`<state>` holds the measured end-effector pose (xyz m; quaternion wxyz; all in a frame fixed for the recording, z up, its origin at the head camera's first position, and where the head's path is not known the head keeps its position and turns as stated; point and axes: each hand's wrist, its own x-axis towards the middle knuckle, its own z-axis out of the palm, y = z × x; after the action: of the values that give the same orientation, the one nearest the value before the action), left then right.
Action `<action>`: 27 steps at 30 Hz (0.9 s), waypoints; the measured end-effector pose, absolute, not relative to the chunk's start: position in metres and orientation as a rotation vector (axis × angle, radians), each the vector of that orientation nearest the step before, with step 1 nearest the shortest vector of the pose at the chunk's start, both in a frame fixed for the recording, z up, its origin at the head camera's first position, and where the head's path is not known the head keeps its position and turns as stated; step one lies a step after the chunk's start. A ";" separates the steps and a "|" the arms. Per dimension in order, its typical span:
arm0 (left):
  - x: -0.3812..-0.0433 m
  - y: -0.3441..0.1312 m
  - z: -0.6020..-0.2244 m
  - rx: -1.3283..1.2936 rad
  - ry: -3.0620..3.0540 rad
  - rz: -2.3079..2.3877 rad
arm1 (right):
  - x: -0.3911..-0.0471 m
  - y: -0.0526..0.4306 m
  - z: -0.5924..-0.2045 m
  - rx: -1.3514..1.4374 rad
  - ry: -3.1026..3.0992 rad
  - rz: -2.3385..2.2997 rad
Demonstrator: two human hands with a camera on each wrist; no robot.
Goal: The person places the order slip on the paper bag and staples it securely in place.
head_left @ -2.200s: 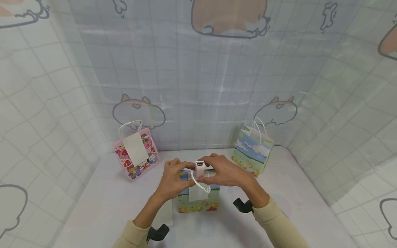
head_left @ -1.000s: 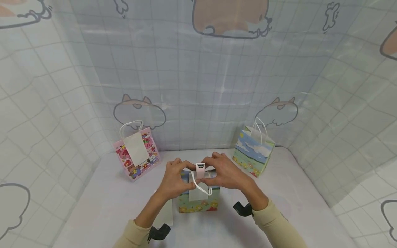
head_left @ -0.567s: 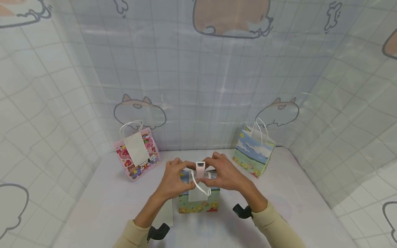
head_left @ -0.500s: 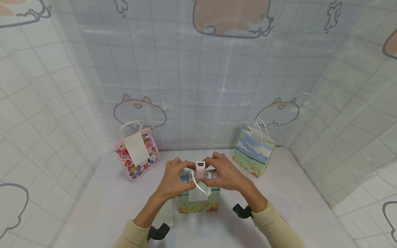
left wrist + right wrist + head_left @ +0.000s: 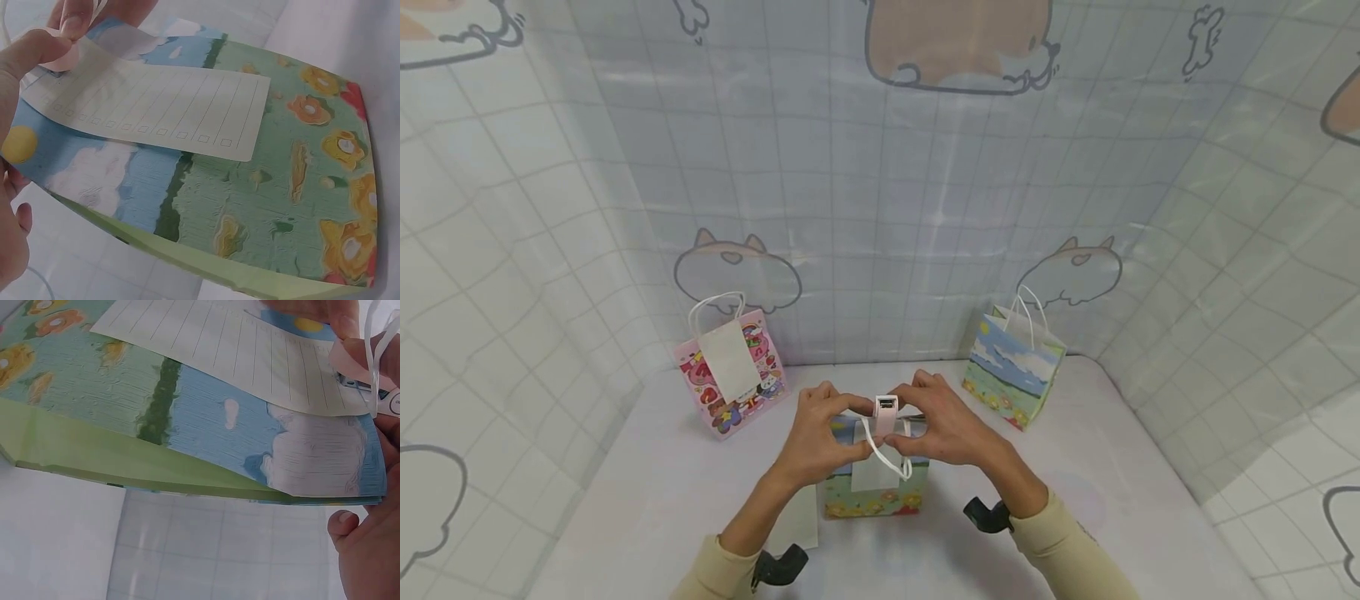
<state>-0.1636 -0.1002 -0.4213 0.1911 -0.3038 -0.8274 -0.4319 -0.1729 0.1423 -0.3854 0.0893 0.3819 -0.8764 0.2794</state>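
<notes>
A small pink-and-white stapler [image 5: 886, 418] is pinched between the fingers and thumbs of my left hand [image 5: 820, 437] and right hand [image 5: 946, 427]. It sits across the top edge of a paper gift bag [image 5: 872, 505] printed with sky, meadow and flowers. Under the stapler, a lined paper sheet [image 5: 162, 115] with small checkboxes lies along the bag's front. Both thumbs meet on the stapler's pink part [image 5: 347, 362] in the right wrist view. White cord handles [image 5: 883, 454] hang down in front of the sheet. Fingers behind the bag are partly hidden.
At back left a pink cartoon gift bag [image 5: 767, 358] carries a pale sheet [image 5: 730, 362] on its front. A second meadow-print bag [image 5: 1011, 367] stands at back right. Another pale sheet [image 5: 797, 521] lies on the white table [image 5: 647, 500] by my left forearm.
The bag's lower end has swung slightly left and toward me. The stapler has tipped and dropped a little, while both hands keep their hold on it.
</notes>
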 end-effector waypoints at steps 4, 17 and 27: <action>-0.164 -0.101 -0.422 -0.874 -2.299 -1.224 | -0.171 0.142 -0.385 1.134 -2.598 0.825; -0.162 -0.102 -0.420 -0.899 -2.297 -1.186 | -0.169 0.142 -0.382 1.134 -2.605 0.819; -0.164 -0.102 -0.421 -0.879 -2.314 -1.134 | -0.172 0.142 -0.383 1.172 -2.598 0.834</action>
<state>-0.1640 -0.1018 -0.4214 0.2077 -0.3159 -0.8314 -0.4073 -0.1717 0.1425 -0.3825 0.0860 0.3932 -0.8716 0.2797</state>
